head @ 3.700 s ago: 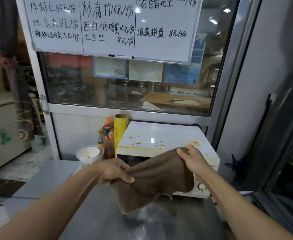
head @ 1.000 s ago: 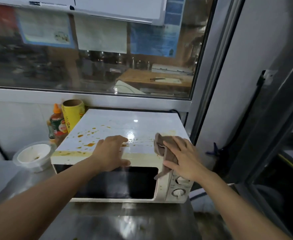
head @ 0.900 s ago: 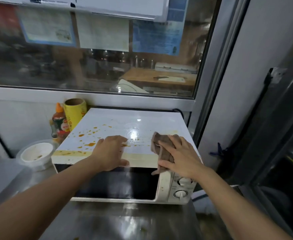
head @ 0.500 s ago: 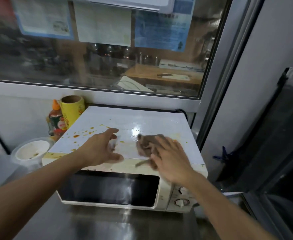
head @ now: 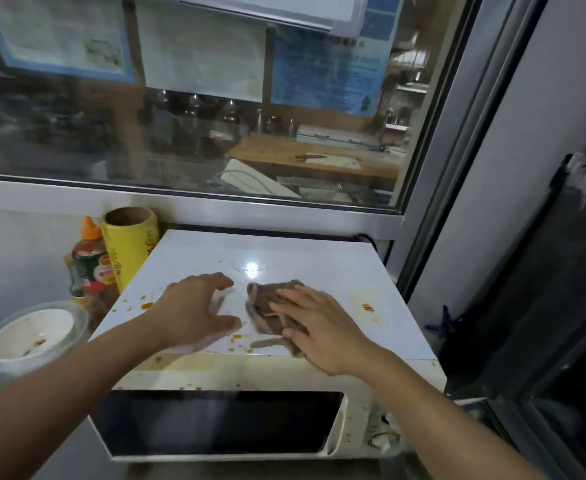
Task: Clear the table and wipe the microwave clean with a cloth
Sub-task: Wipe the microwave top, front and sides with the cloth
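Note:
A white microwave stands on the steel table below a window, its top spotted with orange sauce near the left and front edges. A bunched brown cloth lies on the middle of that top. My right hand presses down on the cloth, fingers spread over it. My left hand rests flat on the top just left of the cloth, fingers apart, holding nothing. The dark door glass faces me below.
Left of the microwave stand a yellow roll of wrap, a sauce bottle with an orange cap and a dirty white bowl. A window frame and a dark door close in on the right.
My right hand has slid the cloth from the front right corner leftwards to the middle of the top. The left hand stays braced on the top. The view has tilted down.

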Motion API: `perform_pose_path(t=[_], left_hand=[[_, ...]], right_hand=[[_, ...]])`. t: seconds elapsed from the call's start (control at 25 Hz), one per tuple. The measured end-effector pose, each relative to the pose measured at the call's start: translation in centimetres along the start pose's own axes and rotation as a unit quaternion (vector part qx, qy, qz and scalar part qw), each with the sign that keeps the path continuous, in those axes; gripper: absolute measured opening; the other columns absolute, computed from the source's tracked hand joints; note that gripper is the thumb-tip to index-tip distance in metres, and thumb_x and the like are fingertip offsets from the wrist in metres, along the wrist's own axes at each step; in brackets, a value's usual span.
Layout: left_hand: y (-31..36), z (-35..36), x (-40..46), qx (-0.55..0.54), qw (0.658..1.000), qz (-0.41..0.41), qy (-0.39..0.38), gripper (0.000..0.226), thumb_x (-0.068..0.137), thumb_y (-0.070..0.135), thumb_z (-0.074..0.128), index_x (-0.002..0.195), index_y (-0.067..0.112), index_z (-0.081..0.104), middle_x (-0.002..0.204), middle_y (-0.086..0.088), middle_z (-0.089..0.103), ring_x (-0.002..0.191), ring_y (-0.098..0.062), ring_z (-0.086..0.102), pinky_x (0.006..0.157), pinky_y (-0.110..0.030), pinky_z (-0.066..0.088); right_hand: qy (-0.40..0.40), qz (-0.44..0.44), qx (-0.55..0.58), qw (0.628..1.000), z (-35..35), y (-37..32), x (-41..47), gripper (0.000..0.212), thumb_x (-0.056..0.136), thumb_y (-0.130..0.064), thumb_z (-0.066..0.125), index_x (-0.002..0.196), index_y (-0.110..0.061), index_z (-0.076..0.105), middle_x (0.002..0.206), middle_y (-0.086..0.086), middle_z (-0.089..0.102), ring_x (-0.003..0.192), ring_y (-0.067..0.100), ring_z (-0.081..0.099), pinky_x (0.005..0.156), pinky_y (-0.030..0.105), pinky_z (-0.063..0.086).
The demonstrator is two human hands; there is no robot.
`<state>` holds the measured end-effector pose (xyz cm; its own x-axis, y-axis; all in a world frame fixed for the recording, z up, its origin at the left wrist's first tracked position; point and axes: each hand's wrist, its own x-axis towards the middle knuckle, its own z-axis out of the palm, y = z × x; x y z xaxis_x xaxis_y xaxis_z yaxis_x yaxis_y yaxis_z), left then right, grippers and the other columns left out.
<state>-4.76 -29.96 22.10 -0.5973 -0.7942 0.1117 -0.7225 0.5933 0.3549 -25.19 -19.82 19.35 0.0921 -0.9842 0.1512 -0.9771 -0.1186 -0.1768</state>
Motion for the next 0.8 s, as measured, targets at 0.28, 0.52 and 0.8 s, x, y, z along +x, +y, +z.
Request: perform_pose_path(t=[0.28, 0.52, 0.8], left_hand=[[-3.4, -0.9, 1.4, 0.053, 0.998, -0.003, -0.021, 0.071, 0.077, 0.053, 0.065, 0.137, 0.026, 0.037, 0.136, 0.005, 0.049, 0.123, -0.017, 0.045, 0.1, -0.033, 0.037], [-4.3, -1.3, 0.9, 0.003, 1.0, -0.008, 0.017, 0.071, 0.075, 0.047, 0.071, 0.133, 0.022, 0.037, 0.132, 0.002, 0.052, 0.117, -0.019, 0.049, 0.094, -0.033, 0.041], [-10.6, -2.5, -0.4, -0.009, 0.994, -0.102, 0.041, 0.069, 0.074, 0.049, 0.07, 0.131, 0.026, 0.039, 0.129, 0.003, 0.052, 0.113, -0.019, 0.051, 0.095, -0.037, 0.044]], right_hand=[[0.055, 0.174, -0.089, 0.979, 0.8, 5.0, 9.3, 0.043, 0.093, -0.047, 0.034, 0.134, -0.034, 0.038, 0.148, -0.01, 0.029, 0.136, 0.021, 0.022, 0.108, 0.038, 0.019], [0.008, -0.081, -0.011, 0.997, 2.4, -2.7, 7.7, 0.047, 0.096, -0.041, 0.039, 0.142, -0.035, 0.033, 0.155, -0.011, 0.021, 0.143, 0.014, 0.008, 0.118, 0.034, 0.004], [0.04, 0.102, -0.086, 0.99, 3.2, -0.6, 16.8, 0.043, 0.094, -0.047, 0.034, 0.135, -0.033, 0.038, 0.151, -0.006, 0.027, 0.138, 0.025, 0.021, 0.11, 0.043, 0.021]])
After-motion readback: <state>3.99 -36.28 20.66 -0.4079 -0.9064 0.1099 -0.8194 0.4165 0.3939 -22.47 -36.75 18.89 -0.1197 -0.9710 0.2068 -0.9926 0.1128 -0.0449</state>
